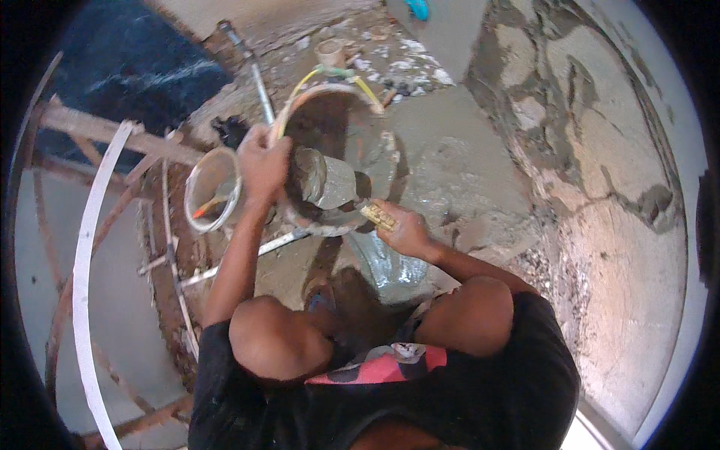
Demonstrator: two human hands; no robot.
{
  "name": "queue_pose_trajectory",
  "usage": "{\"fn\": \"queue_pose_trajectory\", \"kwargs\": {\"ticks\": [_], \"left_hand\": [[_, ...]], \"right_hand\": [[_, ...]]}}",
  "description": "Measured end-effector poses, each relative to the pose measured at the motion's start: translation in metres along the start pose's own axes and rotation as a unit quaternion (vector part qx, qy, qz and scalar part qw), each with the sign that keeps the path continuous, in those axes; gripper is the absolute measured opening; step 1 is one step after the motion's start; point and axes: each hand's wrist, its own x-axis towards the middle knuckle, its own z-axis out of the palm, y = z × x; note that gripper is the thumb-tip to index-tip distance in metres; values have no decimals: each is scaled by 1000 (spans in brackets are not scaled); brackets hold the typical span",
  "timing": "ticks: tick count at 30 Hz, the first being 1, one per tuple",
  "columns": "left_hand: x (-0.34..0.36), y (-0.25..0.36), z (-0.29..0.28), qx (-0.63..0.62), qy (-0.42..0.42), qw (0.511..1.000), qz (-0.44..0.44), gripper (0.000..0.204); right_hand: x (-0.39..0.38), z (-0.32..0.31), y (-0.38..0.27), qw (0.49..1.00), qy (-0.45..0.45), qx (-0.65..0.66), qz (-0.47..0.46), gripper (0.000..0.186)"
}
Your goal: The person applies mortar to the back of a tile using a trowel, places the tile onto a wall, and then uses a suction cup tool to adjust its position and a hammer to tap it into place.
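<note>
Near right: right hand (406, 231) closed round handle of trowel (378, 216), blade carrying grey mortar (337, 186) inside large bucket (316, 120). Farther: left hand (264, 166) grips bucket's left rim, small pail (213, 177) beside. Apparently scooping; next move calls for level blade, steadied rim.

Black shirt (487, 397), pink-and-grey print (390, 367) at front; forearms (236, 262) bare

Left hand (265, 166), right hand (406, 231): two. Large bucket (319, 116), small bucket (209, 174): two. Trowel (377, 216): one. Small round container (330, 52): one. Long white strip (88, 247): one.
</note>
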Motion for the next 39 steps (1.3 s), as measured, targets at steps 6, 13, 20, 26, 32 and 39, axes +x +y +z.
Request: {"fn": "queue_pose_trajectory", "kwargs": {"ticks": [6, 13, 20, 26, 32, 39], "left_hand": [[-13, -5, -23, -17, -24, 995, -93, 7], [-28, -45, -32, -114, -46, 983, -133, 5], [-33, -58, -50, -82, -17, 989, -119, 11], [-36, -57, -40, -122, -26, 982, -145, 12], [-37, -52, -39, -132, -34, 980, -148, 12], [-39, -70, -40, -152, -36, 974, -165, 10]], "right_hand": [[-13, -41, 7, 997, 68, -13, 44, 59], [-26, -96, 94, 959, 251, -107, 80, 57], [10, -146, 178, 929, 309, -131, 158, 60], [53, -184, 222, 907, 316, -136, 241, 51], [99, -220, 226, 874, 279, 240, 317, 18], [92, -247, 174, 873, 280, 228, 326, 10]]}}
